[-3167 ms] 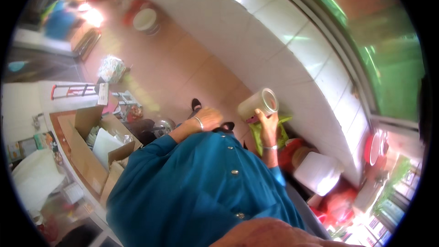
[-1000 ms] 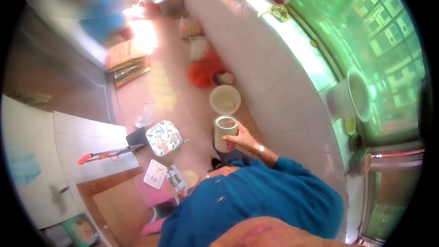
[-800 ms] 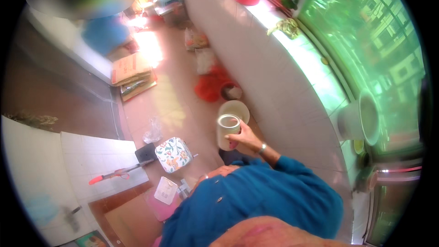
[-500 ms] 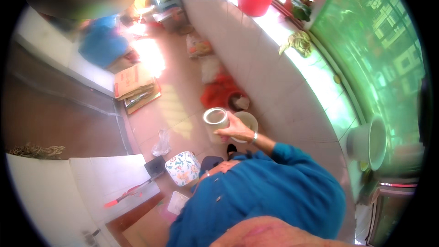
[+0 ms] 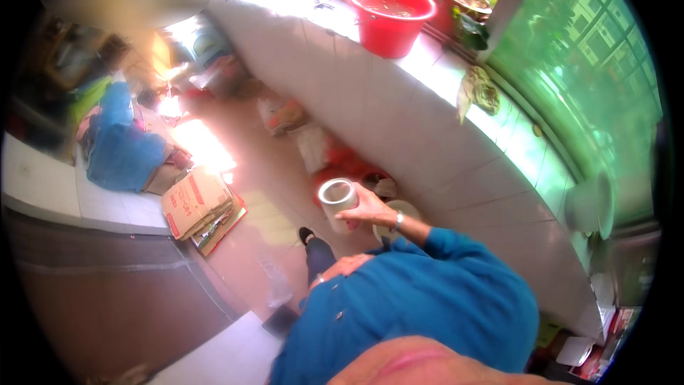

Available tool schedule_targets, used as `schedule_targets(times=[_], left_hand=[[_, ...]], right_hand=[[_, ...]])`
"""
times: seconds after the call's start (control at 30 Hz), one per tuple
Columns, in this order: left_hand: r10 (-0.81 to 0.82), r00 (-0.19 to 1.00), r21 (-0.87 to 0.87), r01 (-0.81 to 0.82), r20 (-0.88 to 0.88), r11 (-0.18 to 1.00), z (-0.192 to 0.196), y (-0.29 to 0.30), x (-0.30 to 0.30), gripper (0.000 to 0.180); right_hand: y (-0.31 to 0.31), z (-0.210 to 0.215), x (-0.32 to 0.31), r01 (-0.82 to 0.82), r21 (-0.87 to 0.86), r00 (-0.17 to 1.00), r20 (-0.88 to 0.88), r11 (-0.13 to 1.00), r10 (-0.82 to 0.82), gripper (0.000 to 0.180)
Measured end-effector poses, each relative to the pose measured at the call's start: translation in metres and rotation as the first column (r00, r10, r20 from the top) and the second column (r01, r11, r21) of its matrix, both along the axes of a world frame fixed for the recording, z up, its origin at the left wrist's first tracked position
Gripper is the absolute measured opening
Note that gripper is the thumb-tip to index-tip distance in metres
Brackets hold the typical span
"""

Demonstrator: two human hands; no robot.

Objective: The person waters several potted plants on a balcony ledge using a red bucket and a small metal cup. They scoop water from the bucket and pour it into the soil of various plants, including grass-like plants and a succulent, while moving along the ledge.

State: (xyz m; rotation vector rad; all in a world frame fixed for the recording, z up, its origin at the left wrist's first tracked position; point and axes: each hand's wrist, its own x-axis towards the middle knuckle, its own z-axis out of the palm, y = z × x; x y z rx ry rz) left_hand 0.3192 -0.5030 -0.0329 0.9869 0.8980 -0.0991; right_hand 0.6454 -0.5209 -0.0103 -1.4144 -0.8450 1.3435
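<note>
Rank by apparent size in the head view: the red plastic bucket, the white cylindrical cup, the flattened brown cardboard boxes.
1. Red plastic bucket and flattened brown cardboard boxes: about alike, too close to rank.
2. White cylindrical cup, held in the right hand: smallest, though nearest the camera.

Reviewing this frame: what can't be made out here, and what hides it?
Head view only:
- Inside of the white cup: too small to tell whether it holds anything.
- Right hand: the palm side is hidden behind the cup.
- Left hand: rests against the blue top; whether it holds anything is unclear.
- Upper left corner: blurred.
- White container at the right: bent and partly cut by the fisheye rim.
</note>
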Motion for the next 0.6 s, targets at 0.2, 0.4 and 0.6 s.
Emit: schedule_targets(times=[0.2,0.4,0.6], left_hand=[[-0.185,0.981,-0.028,0.187,0.049,0.982,0.008,0.137,-0.022,0.036],[-0.381,0.911,-0.088,0.397,0.16,0.914,0.004,0.219,0.001,0.036],[-0.488,0.819,-0.095,0.535,0.302,0.84,-0.001,0.263,0.063,0.036]], right_hand=[[0.117,0.024,-0.032,0.059,0.092,0.982,0.176,0.994,-0.075,0.083],[0.188,0.021,-0.03,0.105,0.144,0.925,0.349,0.984,-0.15,0.082],[0.22,0.01,-0.031,0.248,-0.049,0.944,0.238,0.967,-0.23,0.084]])
